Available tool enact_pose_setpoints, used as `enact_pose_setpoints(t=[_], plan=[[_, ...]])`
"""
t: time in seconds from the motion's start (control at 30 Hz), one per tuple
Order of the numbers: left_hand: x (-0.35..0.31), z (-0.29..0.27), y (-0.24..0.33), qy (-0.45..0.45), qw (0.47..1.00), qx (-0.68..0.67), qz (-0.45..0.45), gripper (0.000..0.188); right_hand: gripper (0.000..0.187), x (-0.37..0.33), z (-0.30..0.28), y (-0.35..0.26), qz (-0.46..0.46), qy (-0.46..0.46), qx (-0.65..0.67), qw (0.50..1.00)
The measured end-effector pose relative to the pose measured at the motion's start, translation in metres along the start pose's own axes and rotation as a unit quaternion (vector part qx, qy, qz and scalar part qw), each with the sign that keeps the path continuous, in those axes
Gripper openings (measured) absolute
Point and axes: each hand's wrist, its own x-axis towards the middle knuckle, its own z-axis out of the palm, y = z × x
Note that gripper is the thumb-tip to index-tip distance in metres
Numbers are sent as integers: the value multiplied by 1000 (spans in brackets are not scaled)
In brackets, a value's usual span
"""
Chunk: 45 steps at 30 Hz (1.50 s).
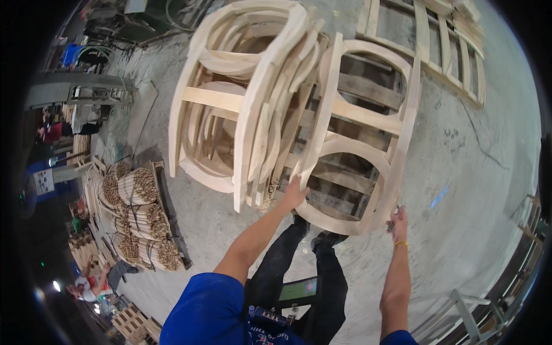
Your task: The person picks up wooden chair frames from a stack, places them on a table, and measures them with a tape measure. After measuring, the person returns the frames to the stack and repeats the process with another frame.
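A pale wooden frame (328,138) with curved ends and crosspieces lies in front of me on a pallet (368,89). At its near left corner, my left hand (295,194) is closed around the edge. Off the near right corner is my right hand (399,223), its fingers curled on a small dark, greyish thing that I cannot make out. That hand appears apart from the wood. Close by on the left rises a tall stack of similar wooden frames (248,135), their rims slightly out of line.
Strapped bundles of wooden rods (141,215) sit on a pallet at the left. Another slatted wooden pallet (443,46) lies at the far right. A grey metal stand (468,313) is at the lower right. A person (95,284) is at the lower left.
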Motion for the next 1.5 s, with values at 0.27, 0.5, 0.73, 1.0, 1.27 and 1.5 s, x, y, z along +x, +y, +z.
enact_pose_setpoints(t=[0.27, 0.5, 0.73, 1.0, 1.27, 1.5], plan=[[-11, -156, 49, 139, 954, -265, -13, 42, 18, -184, -16, 68, 72, -36, -181, 980], [147, -294, -18, 425, 776, -349, -308, 74, 21, -399, -65, 104, 107, -250, -631, 727], [206, -285, -3, 371, 682, -506, -375, 91, 23, -376, 81, 36, 231, -44, -378, 895], [199, -300, -15, 330, 709, -455, -426, 82, 28, -367, 126, -7, 185, -21, -309, 933], [95, -327, -13, 354, 736, -397, -418, 60, 35, -438, 58, 36, 168, -62, -347, 921], [-88, -295, -33, 298, 681, -530, -408, 46, 30, -381, -24, 49, 15, -205, -326, 923]])
